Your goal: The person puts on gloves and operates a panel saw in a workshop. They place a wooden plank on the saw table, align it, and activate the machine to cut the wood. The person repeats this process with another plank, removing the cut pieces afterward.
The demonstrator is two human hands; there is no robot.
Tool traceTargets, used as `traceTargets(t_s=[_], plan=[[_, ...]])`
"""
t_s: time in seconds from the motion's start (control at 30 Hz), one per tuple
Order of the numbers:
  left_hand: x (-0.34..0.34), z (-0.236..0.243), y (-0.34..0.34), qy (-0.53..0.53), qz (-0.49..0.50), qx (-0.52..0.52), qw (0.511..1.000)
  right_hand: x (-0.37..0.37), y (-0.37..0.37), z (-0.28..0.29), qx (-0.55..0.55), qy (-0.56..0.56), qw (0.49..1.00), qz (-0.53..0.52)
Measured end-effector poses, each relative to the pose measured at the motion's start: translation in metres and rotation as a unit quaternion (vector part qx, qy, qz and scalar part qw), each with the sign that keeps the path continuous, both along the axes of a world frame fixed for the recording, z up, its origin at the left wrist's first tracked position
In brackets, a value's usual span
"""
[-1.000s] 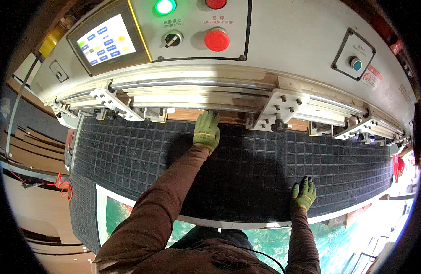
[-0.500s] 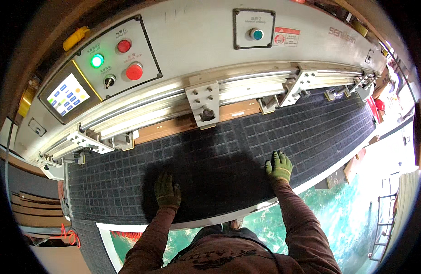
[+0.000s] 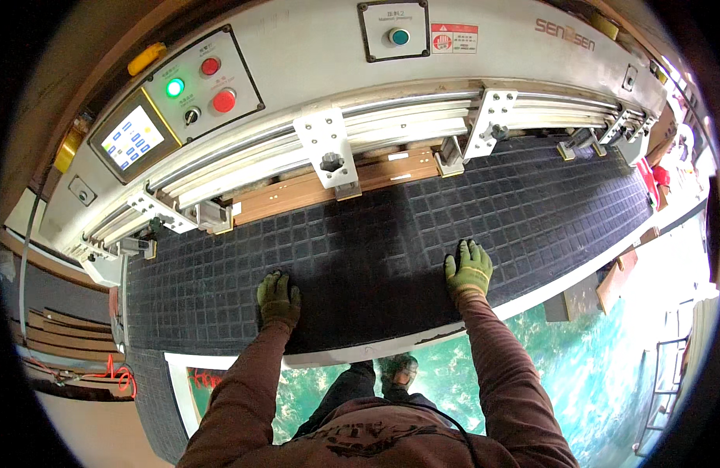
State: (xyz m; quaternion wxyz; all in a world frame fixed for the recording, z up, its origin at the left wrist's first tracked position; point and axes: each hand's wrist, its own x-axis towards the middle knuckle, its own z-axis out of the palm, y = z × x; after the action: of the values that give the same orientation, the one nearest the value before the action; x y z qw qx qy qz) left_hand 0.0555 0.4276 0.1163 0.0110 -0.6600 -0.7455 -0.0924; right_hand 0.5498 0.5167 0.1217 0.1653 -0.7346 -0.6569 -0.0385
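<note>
Both of my hands, in green gloves with dark fingertips, lie on the black gridded rubber bed (image 3: 219, 288) of a machine. My left hand (image 3: 279, 301) rests palm down left of centre, fingers loosely spread and nothing held. My right hand (image 3: 469, 268) lies flat to the right, nearer the bed's front edge, fingers stretched out. Beyond them, brown wooden boards (image 3: 274, 200) lie along the back of the bed. White clamp brackets, such as the middle one (image 3: 326, 140) with a black knob, stand over these boards.
The machine's grey front carries a lit touchscreen (image 3: 133, 141), a glowing green lamp (image 3: 175, 87), a red stop button (image 3: 223, 100) and a teal button (image 3: 399, 37). A brown board stack (image 3: 69, 331) stands at left, near a red coiled hose (image 3: 126, 379). Green patterned floor (image 3: 563, 366) shows below.
The view has shifted, so the machine appears higher and more to the left. My hands stay spread on the bed, and a shoe now shows more fully below its edge.
</note>
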Motion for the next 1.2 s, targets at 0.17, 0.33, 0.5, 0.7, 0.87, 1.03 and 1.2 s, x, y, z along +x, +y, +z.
traceTargets(t_s=[0.17, 0.33, 0.5, 0.7, 0.87, 1.03, 1.2], plan=[[0.002, 0.002, 0.003, -0.013, 0.024, -0.048, 0.998, 0.002, 0.001, -0.001, 0.011, -0.002, 1.000, 0.006], [0.010, 0.014, 0.003, -0.006, 0.025, -0.045, 0.999, 0.004, 0.001, -0.005, 0.015, -0.011, 1.000, 0.005], [0.014, 0.014, 0.005, -0.014, 0.042, -0.053, 0.998, 0.002, 0.001, -0.001, 0.011, -0.003, 1.000, 0.005], [0.002, 0.005, 0.003, -0.010, 0.034, -0.027, 0.999, -0.001, -0.001, 0.005, -0.003, -0.007, 1.000, 0.004], [0.010, 0.019, 0.003, -0.031, 0.040, -0.048, 0.998, 0.000, -0.001, 0.005, 0.001, -0.011, 1.000, 0.001], [0.011, 0.024, 0.004, -0.026, 0.038, -0.046, 0.998, -0.001, 0.002, 0.003, -0.013, -0.015, 1.000, 0.005], [0.000, 0.001, 0.005, -0.003, 0.014, -0.021, 1.000, -0.001, 0.001, 0.001, -0.044, -0.022, 0.999, -0.016]])
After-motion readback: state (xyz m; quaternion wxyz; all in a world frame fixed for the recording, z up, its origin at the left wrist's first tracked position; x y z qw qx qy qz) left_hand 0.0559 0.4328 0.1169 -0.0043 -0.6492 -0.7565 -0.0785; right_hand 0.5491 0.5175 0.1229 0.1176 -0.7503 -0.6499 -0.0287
